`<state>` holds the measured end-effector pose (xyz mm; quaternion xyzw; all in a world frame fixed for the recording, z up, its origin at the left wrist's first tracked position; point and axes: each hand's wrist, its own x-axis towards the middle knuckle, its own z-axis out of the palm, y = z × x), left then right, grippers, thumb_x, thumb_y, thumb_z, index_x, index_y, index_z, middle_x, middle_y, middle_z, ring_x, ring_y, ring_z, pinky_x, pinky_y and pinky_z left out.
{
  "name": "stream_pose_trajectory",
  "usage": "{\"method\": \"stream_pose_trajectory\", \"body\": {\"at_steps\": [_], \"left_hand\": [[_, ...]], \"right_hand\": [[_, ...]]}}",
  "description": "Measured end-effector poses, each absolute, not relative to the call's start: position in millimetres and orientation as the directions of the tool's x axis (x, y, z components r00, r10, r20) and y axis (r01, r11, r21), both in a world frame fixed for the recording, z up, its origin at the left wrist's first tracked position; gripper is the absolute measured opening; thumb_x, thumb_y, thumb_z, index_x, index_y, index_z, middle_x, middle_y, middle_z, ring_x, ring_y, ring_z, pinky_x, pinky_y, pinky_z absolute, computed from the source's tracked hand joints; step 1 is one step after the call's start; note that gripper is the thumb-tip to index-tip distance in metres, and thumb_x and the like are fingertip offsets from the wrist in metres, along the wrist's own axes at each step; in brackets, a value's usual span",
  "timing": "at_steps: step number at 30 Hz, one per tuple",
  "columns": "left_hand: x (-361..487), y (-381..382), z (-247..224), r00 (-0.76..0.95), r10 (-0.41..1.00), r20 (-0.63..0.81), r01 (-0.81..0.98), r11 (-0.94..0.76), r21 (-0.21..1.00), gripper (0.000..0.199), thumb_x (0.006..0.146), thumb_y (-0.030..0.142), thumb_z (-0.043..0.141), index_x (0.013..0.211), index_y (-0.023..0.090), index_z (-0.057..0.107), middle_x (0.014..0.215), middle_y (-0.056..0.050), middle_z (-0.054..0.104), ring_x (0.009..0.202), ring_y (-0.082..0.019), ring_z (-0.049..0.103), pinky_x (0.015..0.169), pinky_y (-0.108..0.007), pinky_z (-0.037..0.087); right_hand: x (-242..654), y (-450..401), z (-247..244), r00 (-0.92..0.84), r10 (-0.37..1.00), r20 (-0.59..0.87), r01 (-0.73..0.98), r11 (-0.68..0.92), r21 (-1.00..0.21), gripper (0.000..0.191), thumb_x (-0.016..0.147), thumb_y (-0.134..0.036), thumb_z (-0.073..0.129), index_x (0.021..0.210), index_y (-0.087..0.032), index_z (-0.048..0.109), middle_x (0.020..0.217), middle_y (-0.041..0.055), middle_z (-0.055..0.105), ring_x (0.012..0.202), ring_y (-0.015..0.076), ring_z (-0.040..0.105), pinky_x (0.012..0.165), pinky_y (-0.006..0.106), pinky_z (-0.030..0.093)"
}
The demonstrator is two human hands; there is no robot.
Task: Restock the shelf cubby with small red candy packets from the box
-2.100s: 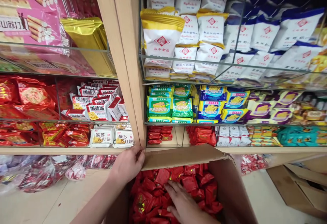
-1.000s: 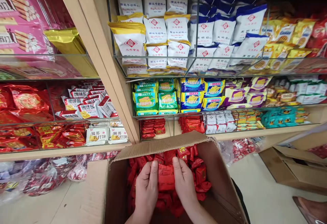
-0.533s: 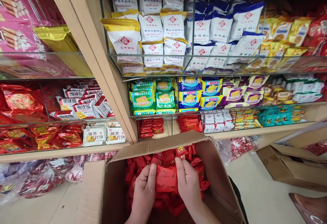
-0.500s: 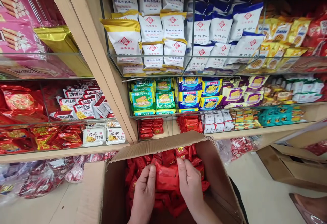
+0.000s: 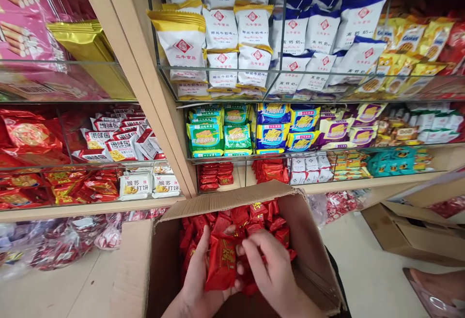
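A red snack packet (image 5: pixel 222 260) with gold characters lies in my left hand (image 5: pixel 196 272). My left thumb is on its left side and the fingers curl beneath it, their tips showing at the lower right. At the packet's right edge is my right hand (image 5: pixel 271 265), fingers bent and closed; what its fingertips pinch, if anything, is hidden. Both hands are over an open cardboard box (image 5: pixel 312 231), and many similar red packets (image 5: pixel 240 215) fill its far part.
Shelves with clear dividers hold white milk-flavoured packets (image 5: pixel 221 27), green biscuit packs (image 5: pixel 237 136) and small red packets (image 5: pixel 216 175). Plastic bags of goods (image 5: pixel 61 240) lie on the floor at left. Another cardboard box (image 5: pixel 410 231) and a person's foot (image 5: pixel 436 289) are at right.
The red packet was stretched between both hands with its plain side up. Now its gold-lettered face shows, it rests in my left hand, and my right fingers have curled. The view shifted slightly.
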<state>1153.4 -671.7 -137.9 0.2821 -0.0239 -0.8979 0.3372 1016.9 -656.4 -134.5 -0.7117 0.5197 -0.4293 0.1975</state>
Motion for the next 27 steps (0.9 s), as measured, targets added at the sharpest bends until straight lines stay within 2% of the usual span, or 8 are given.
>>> {"method": "stream_pose_trajectory", "body": {"at_steps": [2,5,9,12,17,21,25,27], "left_hand": [[1154,-673,-135,-0.665,-0.581,-0.469,0.54,-0.808,0.236,0.055,0.074,0.061,0.038,0.088,0.012,0.061,0.067,-0.008,0.066,0.056,-0.016,0.058,0.048,-0.023,0.04],[1152,-675,-129,-0.709,-0.505,-0.492,0.42,-0.863,0.281,0.06,0.072,0.065,0.034,0.08,0.011,0.061,0.057,-0.007,0.064,0.049,-0.016,0.058,0.043,-0.022,0.037],[1152,-673,-126,-0.769,-0.382,-0.513,0.248,-0.918,0.31,0.063,0.071,0.066,0.033,0.083,0.011,0.061,0.053,-0.006,0.063,0.045,-0.016,0.059,0.044,-0.023,0.042],[1155,-669,-127,-0.714,-0.528,-0.46,0.3,-0.824,0.481,0.041,0.075,0.046,0.051,0.099,0.014,0.057,0.062,-0.006,0.066,0.053,-0.015,0.062,0.051,-0.022,0.044],[1152,-664,-125,-0.335,-0.857,-0.392,0.423,-0.508,0.75,0.039,0.074,0.037,0.055,0.111,0.023,0.052,0.108,-0.006,0.061,0.096,-0.02,0.057,0.085,-0.03,0.042],[1153,-664,-122,-0.223,-0.968,-0.115,0.122,-0.145,0.982,0.049,0.077,0.04,0.049,0.124,0.028,0.039,0.134,-0.002,0.037,0.122,-0.023,0.032,0.103,-0.033,0.022],[1177,-693,-105,-0.309,-0.946,0.095,-0.237,0.173,0.956,0.051,0.084,0.039,0.035,0.132,0.028,0.022,0.138,-0.001,0.029,0.126,-0.019,0.023,0.105,-0.031,0.017],[1195,-722,-98,-0.327,-0.927,0.181,-0.52,0.337,0.785,0.041,0.084,0.038,0.035,0.123,0.024,0.039,0.126,-0.004,0.044,0.119,-0.019,0.034,0.102,-0.03,0.023]], "right_hand": [[1009,-665,-124,0.064,-0.96,0.273,-0.519,-0.265,-0.813,0.015,0.081,-0.024,0.043,0.089,-0.018,0.054,0.081,0.0046,0.059,0.078,0.0151,0.054,0.071,0.027,0.042],[1003,-674,-115,0.227,-0.969,0.101,-0.473,-0.201,-0.858,0.036,0.074,-0.029,0.054,0.109,-0.022,0.051,0.099,0.0043,0.058,0.094,0.0176,0.051,0.082,0.031,0.04],[1003,-674,-113,0.354,-0.929,-0.109,-0.41,-0.049,-0.911,0.038,0.067,-0.029,0.062,0.103,-0.022,0.055,0.092,0.002,0.062,0.084,0.0173,0.056,0.075,0.029,0.043],[1005,-668,-118,0.313,-0.942,-0.119,-0.278,0.029,-0.96,0.028,0.066,-0.028,0.064,0.092,-0.021,0.058,0.082,-0.0002,0.061,0.078,0.0154,0.056,0.073,0.028,0.044],[1018,-656,-135,0.161,-0.983,-0.09,0.098,0.107,-0.989,0.045,0.07,-0.028,0.061,0.11,-0.026,0.042,0.108,0.0045,0.053,0.095,0.0159,0.053,0.08,0.03,0.044],[1025,-658,-128,0.292,-0.942,-0.166,0.304,0.256,-0.918,0.048,0.07,-0.031,0.06,0.112,-0.025,0.039,0.104,0.005,0.056,0.09,0.0166,0.056,0.071,0.03,0.047],[1009,-692,-99,0.228,-0.968,-0.101,0.001,0.104,-0.995,0.027,0.071,-0.029,0.057,0.096,-0.018,0.053,0.082,0.0026,0.06,0.071,0.0145,0.057,0.062,0.028,0.046],[997,-719,-88,0.129,-0.987,0.096,-0.371,-0.138,-0.919,0.024,0.074,-0.026,0.053,0.096,-0.018,0.053,0.086,0.0032,0.059,0.078,0.0159,0.055,0.071,0.031,0.044]]}}
